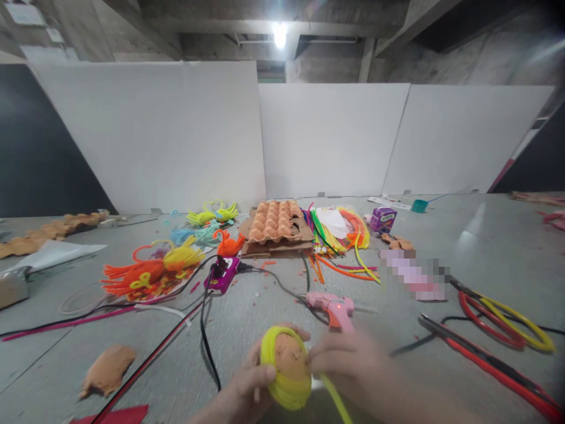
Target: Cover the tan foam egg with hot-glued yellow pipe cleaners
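Observation:
My left hand is closed around a rounded, egg-shaped piece of brown egg carton at the bottom centre. Fuzzy yellow pipe cleaner is wound around its rim, leaving the carton bare in the middle. From the right, my right hand touches the piece's edge with curled fingers, somewhat blurred. A loose yellow strand runs down from beneath those fingers, which seem to pinch it. Just beyond my hands lies a pink hot glue gun with a small red light lit.
A brown egg tray sits at the back centre beside bundled coloured pipe cleaners. Orange and yellow fuzzy figures lie left. Cables cross near a purple power block. Scissors and a red-handled tool lie right; a carton scrap lies left.

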Demonstrator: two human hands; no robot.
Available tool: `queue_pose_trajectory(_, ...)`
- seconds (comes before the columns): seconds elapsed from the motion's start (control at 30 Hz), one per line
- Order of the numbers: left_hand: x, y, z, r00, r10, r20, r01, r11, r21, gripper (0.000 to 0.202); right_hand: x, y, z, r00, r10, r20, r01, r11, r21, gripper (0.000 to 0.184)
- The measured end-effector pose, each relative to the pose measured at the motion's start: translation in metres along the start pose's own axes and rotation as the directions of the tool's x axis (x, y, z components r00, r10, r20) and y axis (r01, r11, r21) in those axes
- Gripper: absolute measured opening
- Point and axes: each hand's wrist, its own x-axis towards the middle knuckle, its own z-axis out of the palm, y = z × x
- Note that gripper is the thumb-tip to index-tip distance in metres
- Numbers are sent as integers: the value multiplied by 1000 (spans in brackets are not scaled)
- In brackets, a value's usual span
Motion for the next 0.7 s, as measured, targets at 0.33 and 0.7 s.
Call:
queue_pose_trajectory(0.33, 1, -1, 2, 999, 22, -27, -23, 999, -40, 40, 2, -1, -4, 998, 38, 53, -35, 997, -62, 18)
queue_pose_trajectory(0.7, 2, -1, -1, 1000, -5, -1, 5, 1000, -3, 43, -4, 2, -1, 999, -28, 19, 31, 986, -162, 21)
